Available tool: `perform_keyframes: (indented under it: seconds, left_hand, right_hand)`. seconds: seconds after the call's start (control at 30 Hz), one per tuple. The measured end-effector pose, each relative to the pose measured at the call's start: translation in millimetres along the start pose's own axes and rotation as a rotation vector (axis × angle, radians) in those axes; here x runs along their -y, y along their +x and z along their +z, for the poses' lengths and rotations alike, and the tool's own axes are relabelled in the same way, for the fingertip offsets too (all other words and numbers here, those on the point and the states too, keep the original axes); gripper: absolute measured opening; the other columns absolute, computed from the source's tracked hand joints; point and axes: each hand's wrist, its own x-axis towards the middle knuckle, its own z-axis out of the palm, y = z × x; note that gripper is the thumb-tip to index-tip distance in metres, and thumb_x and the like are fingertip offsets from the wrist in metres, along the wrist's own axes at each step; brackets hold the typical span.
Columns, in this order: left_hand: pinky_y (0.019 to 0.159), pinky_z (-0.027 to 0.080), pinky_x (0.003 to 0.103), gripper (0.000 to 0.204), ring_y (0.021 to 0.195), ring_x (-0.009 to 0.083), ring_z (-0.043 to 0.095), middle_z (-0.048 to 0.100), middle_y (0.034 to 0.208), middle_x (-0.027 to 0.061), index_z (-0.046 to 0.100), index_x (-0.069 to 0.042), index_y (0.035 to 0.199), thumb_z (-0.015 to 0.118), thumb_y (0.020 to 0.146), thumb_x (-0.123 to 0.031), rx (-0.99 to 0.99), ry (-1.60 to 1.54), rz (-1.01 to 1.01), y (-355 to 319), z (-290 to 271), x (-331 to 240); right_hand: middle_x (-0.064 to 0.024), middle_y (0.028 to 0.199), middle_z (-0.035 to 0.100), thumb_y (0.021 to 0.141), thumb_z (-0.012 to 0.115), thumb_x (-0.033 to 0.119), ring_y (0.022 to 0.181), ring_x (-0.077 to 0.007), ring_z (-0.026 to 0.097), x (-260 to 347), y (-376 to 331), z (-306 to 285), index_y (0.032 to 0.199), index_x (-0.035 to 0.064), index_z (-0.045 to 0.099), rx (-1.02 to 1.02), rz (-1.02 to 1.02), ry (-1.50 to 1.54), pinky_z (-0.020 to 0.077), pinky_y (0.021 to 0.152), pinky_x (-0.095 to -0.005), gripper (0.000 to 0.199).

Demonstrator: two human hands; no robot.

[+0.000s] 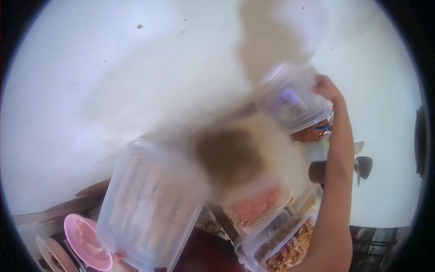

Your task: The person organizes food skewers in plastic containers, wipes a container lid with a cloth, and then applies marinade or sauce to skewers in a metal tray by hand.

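Note:
In my right hand, reached far out at the upper right, the fingers are closed on the edge of a clear plastic lid. The lid is tilted above a brown box. At the lower left my left hand shows only in part, gripping the bottom corner of a large translucent plastic container. Pale, long strips show through its wall, too hazy to name. A blurred brown patch covers the middle of the view and hides what lies there.
Two pink bowls stand at the lower left. Below centre, a white basket holds pink pieces, beside a clear tub and a container of brown-yellow bits. A dark cup and utensils are right of my arm.

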Motion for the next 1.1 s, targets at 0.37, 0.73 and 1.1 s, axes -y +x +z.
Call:
perform_keyframes:
  seconds: [0.37, 0.73, 1.1]
  left_hand:
    - [0.081, 0.051, 0.041, 0.066, 0.099, 0.0319, 0.057, 0.057, 0.111, 0.0186, 0.047, 0.006, 0.124, 0.054, 0.064, -0.022, 0.036, 0.044, 0.069, -21.0, -6.3, 0.1]
    - [0.088, 0.050, 0.044, 0.064, 0.103, 0.0333, 0.057, 0.058, 0.111, 0.0184, 0.051, 0.005, 0.120, 0.052, 0.061, -0.022, 0.047, 0.101, 0.101, -35.7, 46.0, -5.5]
    - [0.093, 0.050, 0.048, 0.064, 0.104, 0.0365, 0.059, 0.060, 0.110, 0.0192, 0.053, 0.006, 0.119, 0.051, 0.060, -0.019, 0.104, 0.135, 0.050, -0.3, 126.2, 41.7]
  right_hand:
    - [0.0001, 0.084, 0.063, 0.087, 0.068, 0.015, 0.068, -0.0114, 0.058, -40.4, -126.6, -40.2, 0.113, 0.0055, 0.061, -0.035, 0.033, 0.752, 0.0488, 0.060, -0.0277, 0.027]
    - [-0.0093, 0.096, 0.068, 0.080, 0.075, 0.033, 0.089, -0.0182, 0.063, 43.9, 42.5, 220.3, 0.116, 0.0007, 0.064, 0.431, -0.243, 0.188, 0.0511, 0.079, -0.0357, 0.050]
    - [-0.0235, 0.113, 0.066, 0.091, 0.057, 0.048, 0.110, -0.0403, 0.059, 61.3, 20.9, 278.7, 0.114, -0.0009, 0.065, -0.171, -0.164, -0.205, 0.0459, 0.094, -0.0465, 0.055]
